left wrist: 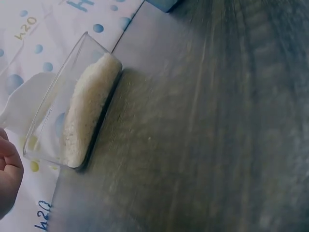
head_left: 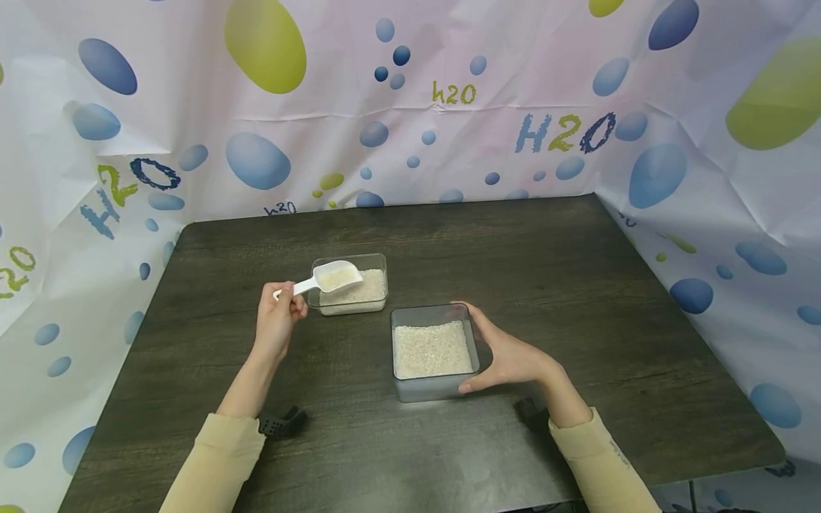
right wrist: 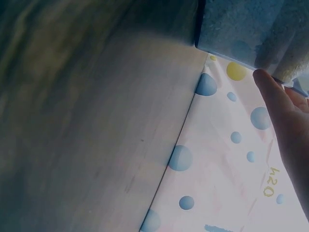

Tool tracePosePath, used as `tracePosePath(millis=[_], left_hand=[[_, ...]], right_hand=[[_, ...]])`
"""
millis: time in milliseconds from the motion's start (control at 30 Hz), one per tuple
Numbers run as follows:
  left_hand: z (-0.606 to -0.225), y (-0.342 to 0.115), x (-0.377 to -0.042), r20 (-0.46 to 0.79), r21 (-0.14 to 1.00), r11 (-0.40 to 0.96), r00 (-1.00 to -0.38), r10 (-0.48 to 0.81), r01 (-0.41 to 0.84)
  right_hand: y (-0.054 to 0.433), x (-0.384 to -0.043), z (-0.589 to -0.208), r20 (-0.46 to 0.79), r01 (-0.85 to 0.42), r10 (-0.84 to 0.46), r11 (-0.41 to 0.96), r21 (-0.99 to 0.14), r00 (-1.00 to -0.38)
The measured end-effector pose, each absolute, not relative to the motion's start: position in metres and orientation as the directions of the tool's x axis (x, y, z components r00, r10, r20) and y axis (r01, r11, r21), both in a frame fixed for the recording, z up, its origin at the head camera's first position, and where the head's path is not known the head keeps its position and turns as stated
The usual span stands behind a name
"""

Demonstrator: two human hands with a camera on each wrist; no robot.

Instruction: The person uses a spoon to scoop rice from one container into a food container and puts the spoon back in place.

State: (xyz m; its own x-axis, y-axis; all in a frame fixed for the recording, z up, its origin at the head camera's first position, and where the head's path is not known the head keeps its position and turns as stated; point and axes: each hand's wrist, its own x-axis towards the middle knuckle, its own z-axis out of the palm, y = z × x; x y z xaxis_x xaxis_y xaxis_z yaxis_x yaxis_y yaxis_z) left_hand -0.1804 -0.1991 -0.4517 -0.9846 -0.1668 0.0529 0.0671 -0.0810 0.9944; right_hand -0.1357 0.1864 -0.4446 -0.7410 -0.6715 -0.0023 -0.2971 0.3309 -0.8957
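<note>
My left hand (head_left: 277, 319) pinches the handle of a white scoop (head_left: 338, 276) that carries some rice. The scoop is over a small clear container (head_left: 353, 308) with rice in it; in the left wrist view the scoop (left wrist: 28, 99) shows behind the clear wall, above the rice (left wrist: 89, 108). My right hand (head_left: 513, 356) grips the right side of a larger grey see-through container (head_left: 428, 388), thumb at the near corner and fingers at the far one. Rice (head_left: 432, 349) fills much of it. In the right wrist view the thumb (right wrist: 268, 84) lies against the container (right wrist: 241, 31).
Both containers stand on a dark wood-grain table (head_left: 545, 263), the clear one farther back and to the left. A white sheet (head_left: 436, 142) with blue and green dots hangs behind and beside the table. Dark straps (head_left: 282, 422) sit at the wrists.
</note>
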Motion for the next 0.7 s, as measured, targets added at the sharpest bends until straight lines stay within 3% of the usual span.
tracePosePath(millis=[700], left_hand=[[-0.423,-0.207,-0.199,0.081,0.945,0.320,-0.996,-0.045,0.062]], right_hand=[[0.186,-0.136,-0.445,-0.009,-0.296,-0.669,0.340,-0.893,-0.743]])
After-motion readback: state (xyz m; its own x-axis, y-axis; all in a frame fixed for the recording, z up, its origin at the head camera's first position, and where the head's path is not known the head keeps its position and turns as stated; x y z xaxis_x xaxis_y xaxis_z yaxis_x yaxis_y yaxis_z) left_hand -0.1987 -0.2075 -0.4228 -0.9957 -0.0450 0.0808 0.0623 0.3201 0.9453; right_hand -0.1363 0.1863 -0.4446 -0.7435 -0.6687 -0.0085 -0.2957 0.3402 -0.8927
